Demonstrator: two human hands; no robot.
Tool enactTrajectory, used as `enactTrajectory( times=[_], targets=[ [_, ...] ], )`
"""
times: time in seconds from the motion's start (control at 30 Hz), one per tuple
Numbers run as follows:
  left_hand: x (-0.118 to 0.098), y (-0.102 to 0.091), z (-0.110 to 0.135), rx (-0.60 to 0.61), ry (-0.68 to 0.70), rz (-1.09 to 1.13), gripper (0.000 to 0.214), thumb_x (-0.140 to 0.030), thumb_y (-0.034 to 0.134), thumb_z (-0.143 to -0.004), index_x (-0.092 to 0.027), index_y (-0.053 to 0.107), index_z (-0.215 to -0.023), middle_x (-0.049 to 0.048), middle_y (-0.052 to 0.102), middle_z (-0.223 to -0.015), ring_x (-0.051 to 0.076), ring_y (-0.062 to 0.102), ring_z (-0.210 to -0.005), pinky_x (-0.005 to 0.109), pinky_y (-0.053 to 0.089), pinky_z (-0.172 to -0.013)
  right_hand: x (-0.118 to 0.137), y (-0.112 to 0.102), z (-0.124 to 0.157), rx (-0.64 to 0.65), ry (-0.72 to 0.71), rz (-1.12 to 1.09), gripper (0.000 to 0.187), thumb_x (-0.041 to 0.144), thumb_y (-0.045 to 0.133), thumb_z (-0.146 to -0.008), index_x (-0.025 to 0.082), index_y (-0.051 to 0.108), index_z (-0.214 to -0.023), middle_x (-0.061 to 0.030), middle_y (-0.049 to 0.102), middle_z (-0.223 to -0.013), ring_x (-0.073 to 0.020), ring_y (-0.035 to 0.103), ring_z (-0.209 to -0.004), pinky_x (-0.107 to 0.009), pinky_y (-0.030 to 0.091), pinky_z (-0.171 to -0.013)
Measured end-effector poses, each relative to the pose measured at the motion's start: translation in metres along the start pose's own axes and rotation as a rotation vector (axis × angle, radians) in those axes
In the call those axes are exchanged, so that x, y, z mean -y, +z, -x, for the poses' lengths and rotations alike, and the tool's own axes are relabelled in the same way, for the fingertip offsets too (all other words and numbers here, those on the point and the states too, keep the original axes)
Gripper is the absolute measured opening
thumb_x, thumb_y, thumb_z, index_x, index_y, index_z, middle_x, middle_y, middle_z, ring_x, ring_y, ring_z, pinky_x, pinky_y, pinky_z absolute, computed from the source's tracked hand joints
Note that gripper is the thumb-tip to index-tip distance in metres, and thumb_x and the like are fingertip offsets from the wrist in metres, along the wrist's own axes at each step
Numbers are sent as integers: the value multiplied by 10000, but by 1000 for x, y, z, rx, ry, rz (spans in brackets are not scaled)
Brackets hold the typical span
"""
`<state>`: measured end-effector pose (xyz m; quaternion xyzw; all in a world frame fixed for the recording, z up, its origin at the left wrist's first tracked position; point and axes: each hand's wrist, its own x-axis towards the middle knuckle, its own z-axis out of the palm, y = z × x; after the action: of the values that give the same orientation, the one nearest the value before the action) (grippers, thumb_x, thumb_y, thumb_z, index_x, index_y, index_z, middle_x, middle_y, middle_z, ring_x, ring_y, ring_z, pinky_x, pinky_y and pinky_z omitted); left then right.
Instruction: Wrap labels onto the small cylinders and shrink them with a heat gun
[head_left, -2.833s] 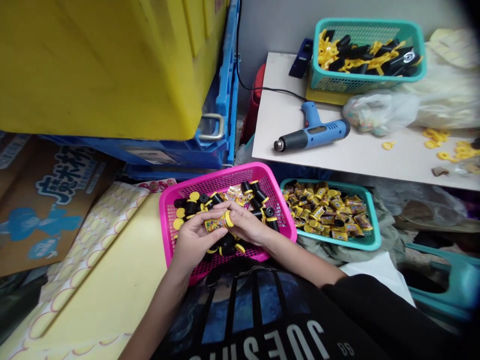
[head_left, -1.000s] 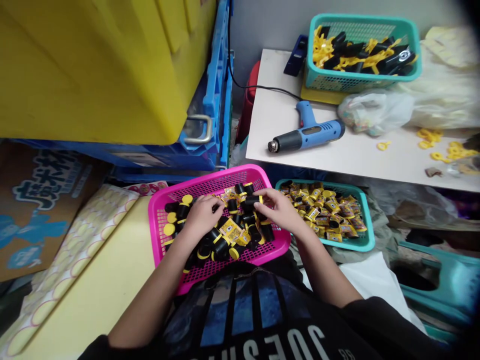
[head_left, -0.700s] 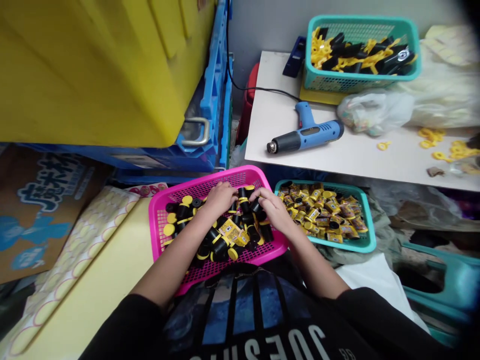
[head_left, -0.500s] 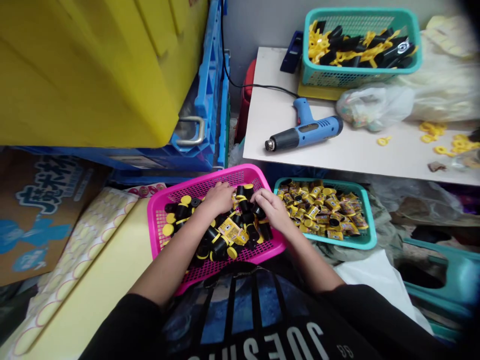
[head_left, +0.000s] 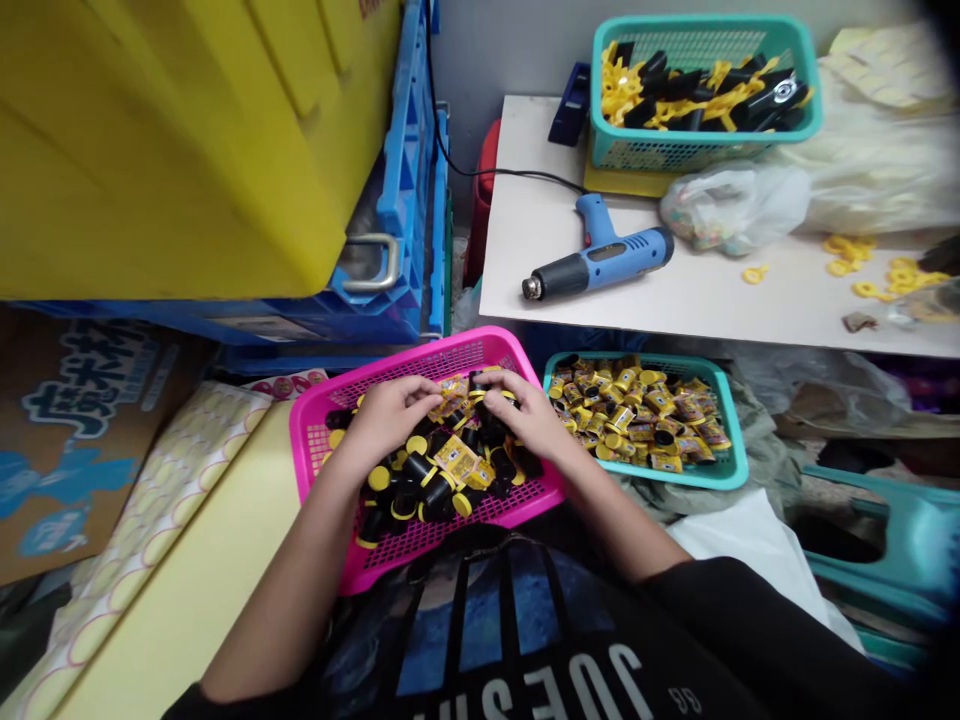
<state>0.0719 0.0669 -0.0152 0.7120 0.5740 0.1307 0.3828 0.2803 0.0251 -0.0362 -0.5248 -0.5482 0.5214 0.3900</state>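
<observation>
A pink basket (head_left: pixel 315 490) sits at my lap, holding several small black canisters (head_left: pixel 418 466) with yellow rims and lids. Flat yellow printed shrink sleeves (head_left: pixel 459 460) lie among them. My left hand (head_left: pixel 394 415) is over the basket's left half, thumb and forefinger pinched on the edge of a printed sleeve (head_left: pixel 450 397). Opposite it, my right hand (head_left: pixel 525 410) has its fingers curled round a black canister (head_left: pixel 477 380), partly hidden by the fingers. Sleeve and canister are close together; whether they touch I cannot tell.
A teal basket (head_left: pixel 739 440) of sleeved canisters stands to the right. On the white table (head_left: pixel 517 230) lie a blue heat gun (head_left: pixel 607 262), a plastic bag (head_left: pixel 735 205) and yellow rings (head_left: pixel 847 250). Another teal basket (head_left: pixel 705 155) stands behind. Stacked crates (head_left: pixel 300 200) rise at left.
My left hand has drawn back left from deep among the canisters and now pinches a printed sleeve. My right hand has shifted slightly left, bringing a canister near it.
</observation>
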Motion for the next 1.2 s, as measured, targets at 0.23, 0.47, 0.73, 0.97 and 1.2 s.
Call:
enactTrajectory(
  times=[0.23, 0.47, 0.73, 0.97, 1.2],
  targets=[
    [-8, 2, 37, -151, -75, 579, 372, -429, 719, -723, -178, 704, -998, 45, 735, -796, 185, 680, -759, 272, 530, -683, 13, 29, -8, 133, 110, -187, 289, 454, 676, -754, 166, 650, -739, 5, 642, -774, -118, 572, -751, -287, 424, -788],
    [6, 21, 37, -464, -127, 580, 240, -366, 778, -617, -162, 679, -696, 19, 703, -748, 144, 633, -692, 247, 498, -670, 2, 43, -5, 9, 143, -44, 442, 560, 637, -747, 168, 528, -575, 25, 548, -623, -100, 494, -634, -253, 388, -676],
    [4, 18, 46, -437, -223, 804, 508, -327, 812, -589, -161, 656, -1043, -17, 673, -621, 120, 629, -580, 198, 478, -558, 12, 32, -9, 102, 104, -19, 430, 559, 502, -852, 225, 650, -1079, -38, 666, -1120, -173, 587, -1031, -328, 399, -931],
    [-2, 20, 56, -542, -170, 620, 194, -334, 741, -699, -173, 766, -804, 28, 737, -720, 125, 653, -605, 212, 525, -588, 16, 47, -7, 128, 163, -281, 359, 510, 604, -769, 166, 600, -667, 15, 532, -678, -106, 474, -683, -259, 384, -685],
    [3, 14, 63, -517, -101, 558, 161, -324, 734, -705, -203, 779, -803, 42, 762, -817, 197, 722, -772, 293, 587, -757, 23, 15, -4, 177, 245, -743, 329, 282, 723, -669, 242, 614, -977, 22, 589, -870, -92, 549, -716, -215, 465, -616]
  ],
)
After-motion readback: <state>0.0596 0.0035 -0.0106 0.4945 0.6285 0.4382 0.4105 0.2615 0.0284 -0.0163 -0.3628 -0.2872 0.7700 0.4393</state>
